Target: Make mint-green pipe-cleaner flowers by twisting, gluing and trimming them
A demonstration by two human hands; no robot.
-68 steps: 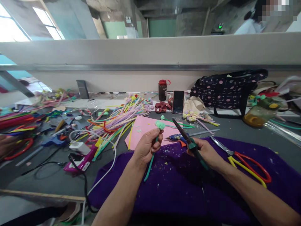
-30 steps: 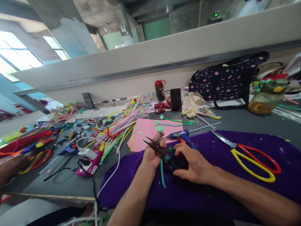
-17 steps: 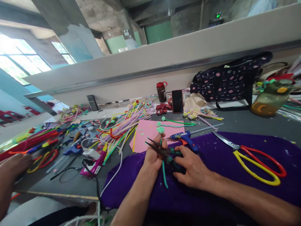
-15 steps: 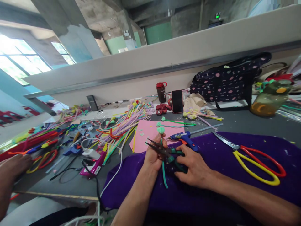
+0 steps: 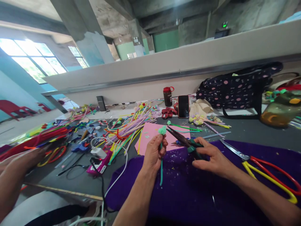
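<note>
My left hand is closed around a mint-green pipe-cleaner flower, pinching it just below its fluffy head. Its green stem hangs down beneath my fingers. In my right hand is a pair of long-nose pliers with dark jaws and green-and-black handles. The jaws point up and left, their tips close to the right of the flower head. Behind my hands lies a pink sheet, with green pipe-cleaner stems across it. A blue glue gun is partly hidden behind the pliers.
A purple cloth covers the near tabletop. Large scissors lie at right. Loose pipe cleaners, a pink power strip with cables, a phone, a red-lidded bottle and a dark bag surround it. Another person's hand is at left.
The pliers have moved right, away from the stem they crossed in front of my left hand, and now sit beside the flower head. My view has shifted left and slightly up.
</note>
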